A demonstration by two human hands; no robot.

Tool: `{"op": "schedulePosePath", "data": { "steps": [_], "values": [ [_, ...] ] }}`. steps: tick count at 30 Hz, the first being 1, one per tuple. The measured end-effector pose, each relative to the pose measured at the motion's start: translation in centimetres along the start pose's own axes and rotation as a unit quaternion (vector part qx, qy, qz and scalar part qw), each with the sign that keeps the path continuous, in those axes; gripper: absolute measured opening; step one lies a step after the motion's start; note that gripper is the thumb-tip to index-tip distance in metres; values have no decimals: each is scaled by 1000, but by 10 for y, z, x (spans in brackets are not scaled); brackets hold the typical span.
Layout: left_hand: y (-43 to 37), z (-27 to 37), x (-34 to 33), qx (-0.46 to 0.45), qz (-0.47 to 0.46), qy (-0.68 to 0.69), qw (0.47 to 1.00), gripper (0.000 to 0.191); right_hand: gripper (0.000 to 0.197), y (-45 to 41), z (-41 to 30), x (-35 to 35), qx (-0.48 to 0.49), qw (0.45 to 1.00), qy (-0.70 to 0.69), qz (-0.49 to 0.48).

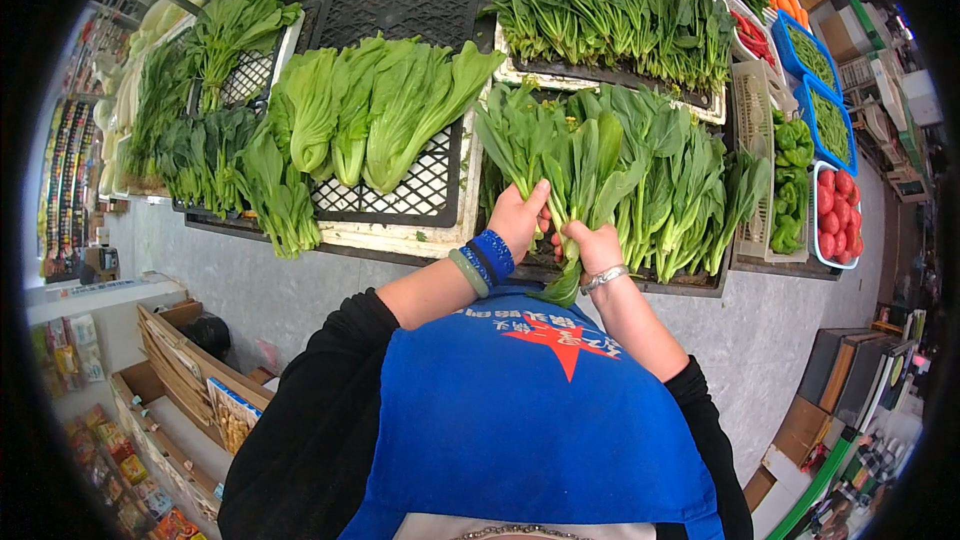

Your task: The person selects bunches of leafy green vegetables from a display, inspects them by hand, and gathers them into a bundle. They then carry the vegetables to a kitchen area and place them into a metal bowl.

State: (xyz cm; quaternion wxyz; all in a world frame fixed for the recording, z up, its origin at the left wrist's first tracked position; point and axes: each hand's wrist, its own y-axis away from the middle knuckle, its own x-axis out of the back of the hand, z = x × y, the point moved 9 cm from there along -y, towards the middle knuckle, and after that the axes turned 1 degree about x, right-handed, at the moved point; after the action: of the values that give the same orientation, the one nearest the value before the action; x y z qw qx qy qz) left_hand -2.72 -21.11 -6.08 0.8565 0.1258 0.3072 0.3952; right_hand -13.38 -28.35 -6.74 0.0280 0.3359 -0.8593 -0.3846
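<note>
My left hand, with blue bands and a pale green bangle at the wrist, is closed around stems of leafy greens. Just right of it, my right hand, wearing a silver bracelet, grips the stems of another bunch of greens; one leaf hangs below that hand. Both bunches point away from me, over the near edge of the display. More upright bunches of leafy greens stand to the right. On the left, large lettuce-like heads lie on a black plastic mesh tray.
Spinach-like greens fill a white foam box behind. Green peppers, tomatoes and blue baskets of green beans are at the right. Darker greens lie left. Cardboard boxes stand at lower left.
</note>
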Motion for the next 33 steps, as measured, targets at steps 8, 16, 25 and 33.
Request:
{"op": "schedulePosePath", "data": {
  "steps": [8,16,25,33],
  "values": [
    [-4,-21,15,91,76,98,988,15,17,2,-6,-6,35,999,-23,29],
    [-10,-10,23,67,75,102,990,13,15,0,-16,-18,26,996,41,-69],
    [-39,40,133,-16,287,129,949,14,14,26,-15,-20,74,971,151,-168],
    [-29,-33,134,-8,181,-134,974,14,17,-2,-24,53,111,984,-138,-24]
  ]
}}
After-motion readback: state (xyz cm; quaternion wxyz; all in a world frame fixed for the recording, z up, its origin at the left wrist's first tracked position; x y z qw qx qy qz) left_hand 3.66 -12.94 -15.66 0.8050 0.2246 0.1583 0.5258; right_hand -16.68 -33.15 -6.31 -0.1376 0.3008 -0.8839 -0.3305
